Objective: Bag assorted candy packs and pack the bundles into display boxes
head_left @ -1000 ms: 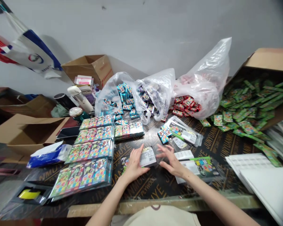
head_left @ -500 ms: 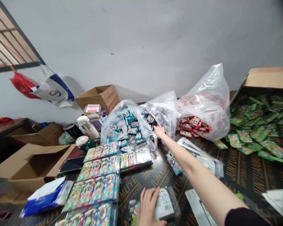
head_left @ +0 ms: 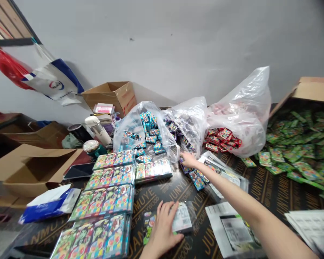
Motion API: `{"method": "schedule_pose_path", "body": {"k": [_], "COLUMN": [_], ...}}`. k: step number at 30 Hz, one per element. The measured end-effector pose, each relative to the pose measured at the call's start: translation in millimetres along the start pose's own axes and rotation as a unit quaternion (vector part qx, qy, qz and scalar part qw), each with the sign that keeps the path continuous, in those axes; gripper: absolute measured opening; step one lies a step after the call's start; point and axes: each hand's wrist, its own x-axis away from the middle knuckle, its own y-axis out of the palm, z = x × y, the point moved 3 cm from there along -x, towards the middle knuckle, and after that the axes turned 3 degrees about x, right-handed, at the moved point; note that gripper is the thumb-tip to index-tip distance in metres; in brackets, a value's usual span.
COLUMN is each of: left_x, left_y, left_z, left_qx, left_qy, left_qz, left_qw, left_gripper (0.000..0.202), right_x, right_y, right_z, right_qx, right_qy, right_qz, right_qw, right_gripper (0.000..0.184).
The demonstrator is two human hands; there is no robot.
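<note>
My left hand (head_left: pixel 163 226) lies flat with fingers spread on a clear-wrapped card packet (head_left: pixel 179 221) near the table's front edge. My right hand (head_left: pixel 188 159) is stretched far forward, fingers curled over small purple packets (head_left: pixel 185 168) at the mouth of the middle clear plastic bag (head_left: pixel 187 120). A few blue packets (head_left: pixel 198 180) lie just below that hand. Whether the right hand grips a packet is hidden by its fingers.
Stacks of wrapped card sheets (head_left: pixel 108 192) fill the left of the black table (head_left: pixel 272 187). Clear bags hold blue packets (head_left: pixel 148 131) and red packets (head_left: pixel 223 138). Green packets (head_left: pixel 299 147) spill from a box at right. Open cardboard boxes (head_left: pixel 35 169) stand left.
My right hand went from beside the packet out to the middle bag, then drew back slightly to the purple packets at its mouth. My left hand stayed on the packet.
</note>
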Motion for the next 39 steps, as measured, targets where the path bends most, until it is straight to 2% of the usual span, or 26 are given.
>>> {"method": "schedule_pose_path", "body": {"k": [4,6,7,8,10,12,13,16,19,21,23,25,28,32,35,37,39], "left_x": [-3,-10,-14,-18,-27,-32,-33,-29,-25,-25,-25,-24,-20,-16,-16,-15,-13], "left_y": [-6.8,-14.4,-18.5,-21.9,-24.0,-23.9,-23.2,-18.0,-10.2,-6.7,-6.3,-10.3,-19.5,-20.5,-17.7,-19.7,-23.9], "left_z": [11,25,33,42,59,72,77,86,93,95,92,84,72,65,63,58,50], "left_qx": [0.044,0.131,0.201,0.291,0.484,0.608,0.643,0.688,0.737,0.770,0.774,0.739,0.661,0.597,0.540,0.452,0.299], "left_qy": [0.007,-0.011,-0.032,-0.059,-0.105,-0.131,-0.137,-0.138,-0.136,-0.147,-0.178,-0.211,-0.220,-0.185,-0.163,-0.136,-0.074], "left_qz": [0.027,0.068,0.089,0.102,0.077,0.051,0.041,0.014,0.006,0.026,0.056,0.091,0.123,0.107,0.086,0.081,0.084], "left_qw": [0.999,0.989,0.975,0.950,0.865,0.781,0.753,0.712,0.662,0.620,0.605,0.633,0.706,0.773,0.821,0.878,0.948], "left_gripper": [0.091,0.081,0.073,0.062,0.051,0.045,0.042,0.037,0.033,0.031,0.035,0.046,0.059,0.065,0.066,0.061,0.063], "right_x": [69,106,124,141,171,192,200,212,218,222,226,230,233,233,232,232,232], "right_y": [-19,-28,-32,-34,-35,-34,-33,-32,-33,-33,-31,-29,-27,-27,-27,-24,-20], "right_z": [-9,-26,-37,-48,-68,-81,-84,-83,-81,-85,-90,-91,-82,-72,-67,-60,-47], "right_qx": [-0.038,-0.115,-0.161,-0.199,-0.228,-0.229,-0.241,-0.321,-0.386,-0.374,-0.325,-0.286,-0.293,-0.311,-0.319,-0.304,-0.272], "right_qy": [-0.036,-0.086,-0.114,-0.138,-0.163,-0.168,-0.166,-0.140,-0.105,-0.099,-0.114,-0.133,-0.142,-0.176,-0.190,-0.179,-0.160], "right_qz": [0.078,0.131,0.151,0.165,0.164,0.141,0.127,0.103,0.128,0.146,0.136,0.112,0.094,0.072,0.080,0.102,0.130], "right_qw": [0.996,0.981,0.969,0.956,0.946,0.948,0.948,0.931,0.908,0.911,0.929,0.942,0.941,0.931,0.925,0.930,0.940], "right_gripper": [0.036,0.038,0.039,0.042,0.049,0.061,0.067,0.074,0.066,0.064,0.069,0.080,0.090,0.081,0.076,0.077,0.078]}}
